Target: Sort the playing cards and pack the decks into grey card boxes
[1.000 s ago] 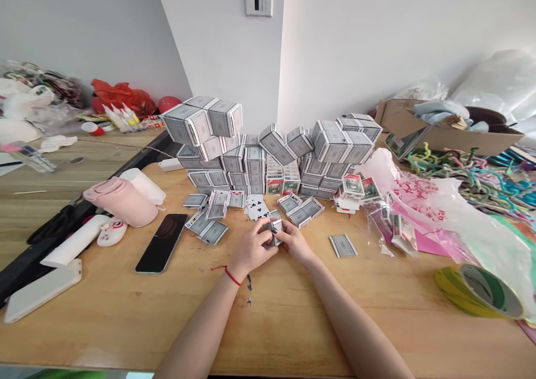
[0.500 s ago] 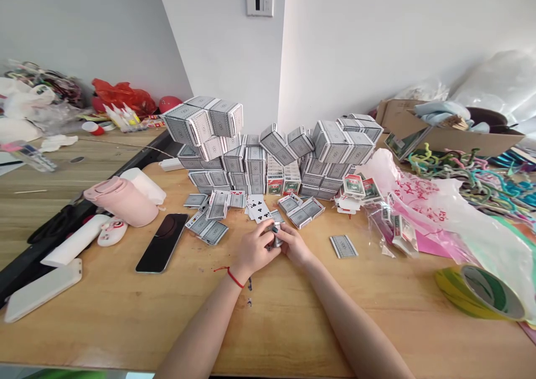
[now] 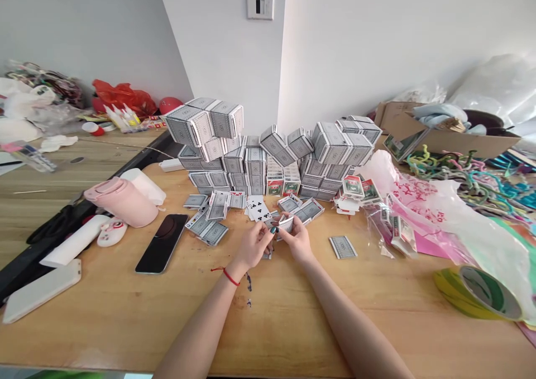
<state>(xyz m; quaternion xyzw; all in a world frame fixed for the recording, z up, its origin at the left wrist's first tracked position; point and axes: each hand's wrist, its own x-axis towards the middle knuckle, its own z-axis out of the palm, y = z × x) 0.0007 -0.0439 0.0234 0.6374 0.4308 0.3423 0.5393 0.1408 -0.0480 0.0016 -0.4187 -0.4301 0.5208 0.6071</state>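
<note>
My left hand (image 3: 253,246) and my right hand (image 3: 298,240) meet at the middle of the wooden table (image 3: 268,323), with a small pack of playing cards (image 3: 286,223) pinched between their fingers. The pack's white edge shows, and most of it is hidden by my fingers. Just ahead lie loose face-up club cards (image 3: 257,209), and grey-backed card packs (image 3: 307,210) lie close to my right hand. Behind these rises a tall stacked wall of card packs (image 3: 234,158). A red string circles my left wrist.
A black smartphone (image 3: 161,243) and a pink flask (image 3: 121,201) stand to the left. One card pack (image 3: 342,247) lies to the right, beside a plastic bag of packs (image 3: 393,222). A tape roll (image 3: 477,293) sits at front right, and a cardboard box (image 3: 422,133) at back right.
My hands have moved slightly up and apart, and the small pack now shows more above my right fingers. The card stacks and other table items have not visibly moved.
</note>
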